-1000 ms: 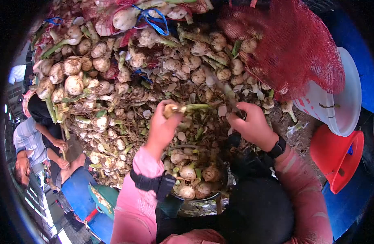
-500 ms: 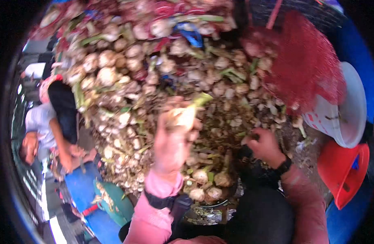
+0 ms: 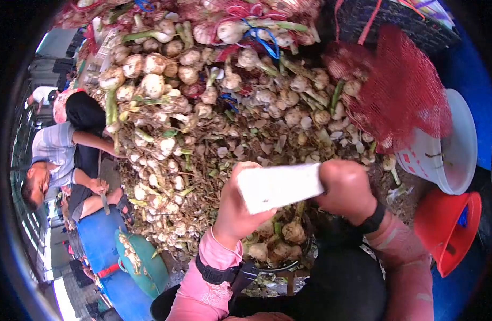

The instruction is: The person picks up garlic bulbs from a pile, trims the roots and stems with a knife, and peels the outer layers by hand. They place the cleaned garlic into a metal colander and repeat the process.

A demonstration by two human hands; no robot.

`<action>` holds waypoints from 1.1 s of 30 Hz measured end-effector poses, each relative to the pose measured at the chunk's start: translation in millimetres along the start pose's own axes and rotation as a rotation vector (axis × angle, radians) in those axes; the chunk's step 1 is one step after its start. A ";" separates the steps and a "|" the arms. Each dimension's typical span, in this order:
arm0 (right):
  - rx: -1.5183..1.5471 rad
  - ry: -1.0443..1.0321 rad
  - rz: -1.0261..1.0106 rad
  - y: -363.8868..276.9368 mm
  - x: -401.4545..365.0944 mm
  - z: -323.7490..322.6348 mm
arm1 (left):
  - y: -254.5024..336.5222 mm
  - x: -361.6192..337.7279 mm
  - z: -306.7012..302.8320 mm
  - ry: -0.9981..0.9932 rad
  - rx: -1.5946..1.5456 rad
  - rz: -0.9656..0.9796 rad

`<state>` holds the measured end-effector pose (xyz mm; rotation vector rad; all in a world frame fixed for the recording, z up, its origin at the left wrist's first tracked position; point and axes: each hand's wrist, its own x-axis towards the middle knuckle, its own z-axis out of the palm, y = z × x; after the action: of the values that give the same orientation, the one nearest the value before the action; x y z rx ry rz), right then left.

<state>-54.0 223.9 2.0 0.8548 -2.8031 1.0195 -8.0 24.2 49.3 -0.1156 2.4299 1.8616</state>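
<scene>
My right hand [image 3: 348, 191] is closed in a fist at one end of a wide, bright white knife blade [image 3: 278, 186]; the handle is hidden inside the fist. The blade reaches across to my left hand [image 3: 230, 206], which is curled behind its far end. The blade covers most of the left fingers and the garlic bulb they hold. Below both hands, several garlic bulbs [image 3: 293, 233] with short stalks sit in a round container [image 3: 288, 266] by my knees. A large heap of garlic [image 3: 165, 160] with stalks and loose skins spreads out in front.
A red mesh sack [image 3: 398, 91] hangs over a white bucket [image 3: 462, 144] at right, above a red container [image 3: 452, 230]. At left a co-worker [image 3: 56, 144] sits near a green lid-like basin [image 3: 141, 262] and blue surfaces [image 3: 98, 235].
The left hand, which showed a garlic bulb with a green stalk, has lowered and turned. My right hand has risen slightly, and the white blade now spans between the hands.
</scene>
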 end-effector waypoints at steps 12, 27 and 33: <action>0.183 -0.167 0.502 56.1 -12.3 51.6 | -0.1 -13.5 3.3 0.066 0.283 0.042; -0.225 -0.081 0.798 145.1 -105.4 22.7 | -133.5 -96.7 -67.0 -0.297 0.923 -0.223; -0.337 0.073 0.811 193.6 -135.0 18.0 | -102.5 -63.9 -68.5 -0.407 0.954 -0.329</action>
<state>-35.8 401.0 -154.1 -0.3859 -3.1422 0.5373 65.4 -67.8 -24.4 -0.0563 2.4971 0.4271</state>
